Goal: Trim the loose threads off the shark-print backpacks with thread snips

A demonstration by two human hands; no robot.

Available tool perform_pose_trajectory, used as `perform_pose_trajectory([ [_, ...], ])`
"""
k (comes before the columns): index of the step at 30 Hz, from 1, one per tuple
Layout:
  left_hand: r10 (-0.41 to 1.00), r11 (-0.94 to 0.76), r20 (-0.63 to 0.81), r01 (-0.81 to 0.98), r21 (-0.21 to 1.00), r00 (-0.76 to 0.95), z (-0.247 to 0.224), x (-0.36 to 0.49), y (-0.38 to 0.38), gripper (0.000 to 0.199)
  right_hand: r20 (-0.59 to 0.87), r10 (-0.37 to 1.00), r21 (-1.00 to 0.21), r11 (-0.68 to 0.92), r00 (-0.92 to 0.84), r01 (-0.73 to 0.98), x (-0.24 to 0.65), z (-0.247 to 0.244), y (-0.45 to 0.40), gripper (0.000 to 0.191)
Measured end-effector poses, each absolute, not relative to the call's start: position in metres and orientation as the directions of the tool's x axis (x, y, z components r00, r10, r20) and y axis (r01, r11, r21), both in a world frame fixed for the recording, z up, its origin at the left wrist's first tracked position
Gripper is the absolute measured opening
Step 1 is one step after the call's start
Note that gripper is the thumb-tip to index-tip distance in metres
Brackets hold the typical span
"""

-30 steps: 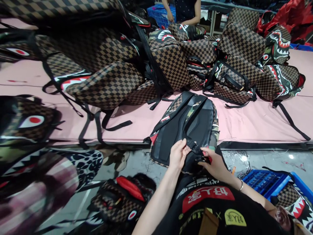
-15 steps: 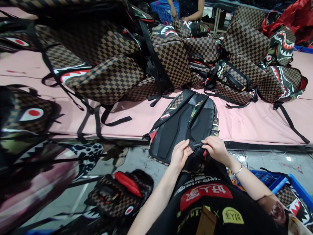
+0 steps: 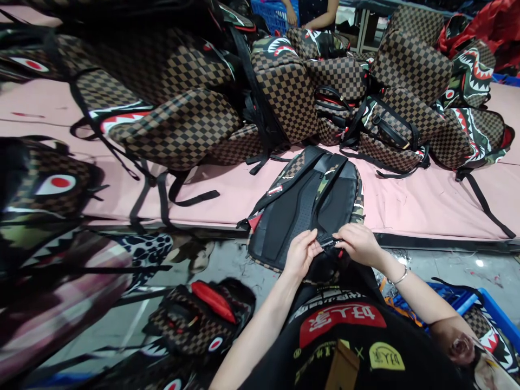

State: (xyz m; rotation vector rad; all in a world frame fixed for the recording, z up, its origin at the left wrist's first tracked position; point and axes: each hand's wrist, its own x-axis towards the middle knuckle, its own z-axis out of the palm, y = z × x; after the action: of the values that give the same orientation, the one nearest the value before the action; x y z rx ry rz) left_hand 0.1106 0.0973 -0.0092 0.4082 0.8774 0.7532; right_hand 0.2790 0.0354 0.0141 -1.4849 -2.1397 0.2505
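A backpack with a black padded back panel lies over the front edge of the table, its lower end near my body. Both hands work at its lower right part. My left hand pinches one end of a black strap. On the strap's other end, my right hand is closed, fingertips together. A short stretch of strap with a pale glint spans the gap between them. Any small buckle inside the fingers is hidden.
Checkered backpacks with shark-mouth prints are heaped along the back of the pink table. More bags lie low at left. A blue crate stands at lower right. A person's arms show at the far side.
Both hands stay on the strap and shift only slightly. The strap between them now shows straighter and more plainly. The backpack keeps its place.
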Motion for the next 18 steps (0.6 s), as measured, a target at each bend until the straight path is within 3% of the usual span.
perform_pose_trajectory([
  [12,0.738,0.674,-0.545,-0.386,0.63,0.398,-0.005,0.112,0.096,0.031,0.305,0.925,-0.418,0.342,-0.225,0.842,0.277,0.018,0.035,0.024],
  [15,0.746,0.665,-0.544,-0.388,0.638,0.384,-0.004,0.111,0.097,0.032,0.323,0.938,-0.555,0.295,-0.125,0.778,0.28,0.013,0.034,0.021],
  [18,0.753,0.657,-0.537,-0.382,0.65,0.38,-0.003,0.11,0.099,0.033,0.189,0.981,-0.747,0.165,-0.032,0.645,0.288,0.008,0.032,0.013],
])
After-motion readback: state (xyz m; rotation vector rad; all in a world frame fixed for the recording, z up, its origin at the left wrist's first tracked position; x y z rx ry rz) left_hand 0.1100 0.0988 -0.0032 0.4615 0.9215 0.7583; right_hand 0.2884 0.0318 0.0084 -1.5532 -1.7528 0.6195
